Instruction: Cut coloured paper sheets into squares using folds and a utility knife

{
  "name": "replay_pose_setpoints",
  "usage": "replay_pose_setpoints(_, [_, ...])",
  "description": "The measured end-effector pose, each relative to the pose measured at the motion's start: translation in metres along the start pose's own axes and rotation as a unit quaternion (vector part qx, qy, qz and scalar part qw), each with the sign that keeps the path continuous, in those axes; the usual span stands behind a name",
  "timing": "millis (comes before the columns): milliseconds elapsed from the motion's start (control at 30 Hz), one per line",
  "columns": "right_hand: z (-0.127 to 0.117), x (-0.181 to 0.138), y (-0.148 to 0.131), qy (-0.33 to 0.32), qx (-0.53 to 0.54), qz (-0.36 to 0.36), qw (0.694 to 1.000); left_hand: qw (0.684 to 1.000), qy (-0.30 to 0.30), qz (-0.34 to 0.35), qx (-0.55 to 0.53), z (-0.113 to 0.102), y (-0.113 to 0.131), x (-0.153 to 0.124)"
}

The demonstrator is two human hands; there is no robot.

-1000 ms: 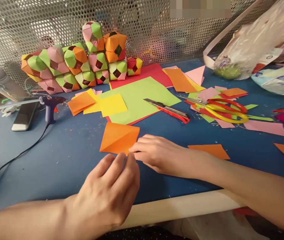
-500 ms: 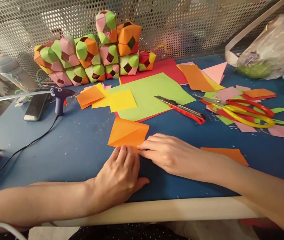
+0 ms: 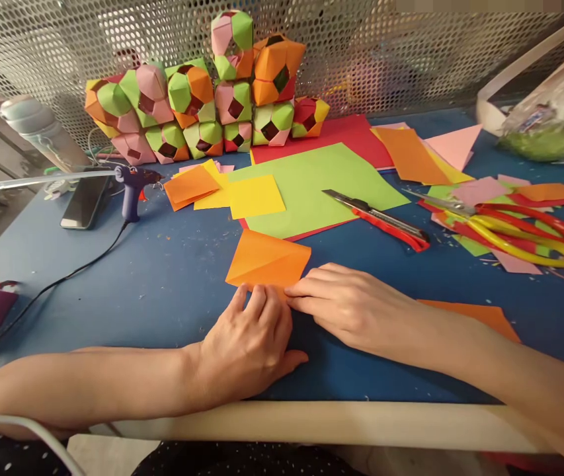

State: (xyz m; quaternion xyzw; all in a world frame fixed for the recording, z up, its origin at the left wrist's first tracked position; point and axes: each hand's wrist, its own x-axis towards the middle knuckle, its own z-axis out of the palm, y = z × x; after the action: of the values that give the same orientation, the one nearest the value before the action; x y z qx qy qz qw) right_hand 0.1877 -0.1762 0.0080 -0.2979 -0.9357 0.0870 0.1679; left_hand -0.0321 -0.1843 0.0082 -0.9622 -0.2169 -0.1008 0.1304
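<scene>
A creased square of orange paper (image 3: 272,259) lies flat on the blue table, a diagonal fold line showing across it. My left hand (image 3: 252,334) is closed, its curled fingers pressing on the paper's near edge while the thumb points right. From the right, my right hand (image 3: 344,301) pinches the near right corner, fingers together and close to my left fingertips. The paper under both sets of fingers is hidden. Partly behind my right forearm lies another orange sheet (image 3: 484,316).
Behind are green paper (image 3: 321,172), yellow paper (image 3: 258,196) and a utility knife (image 3: 385,219). Scissors (image 3: 520,231) rest on paper scraps at right. A glue gun (image 3: 131,192), phone (image 3: 84,200) and bottle (image 3: 38,132) stand left. Folded paper balls (image 3: 190,92) are stacked against the mesh.
The camera view has turned slightly left, so everything sits further right in the picture. Both hands stay at the same places on the orange paper.
</scene>
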Motion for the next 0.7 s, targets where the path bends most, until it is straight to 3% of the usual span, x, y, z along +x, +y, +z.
replay_pose_setpoints(700, [-0.0018,0.0003,0.0029,0.004,-0.002,0.002,1.0,1.0,0.0,0.005,-0.005,0.0021,-0.0012,0.0009])
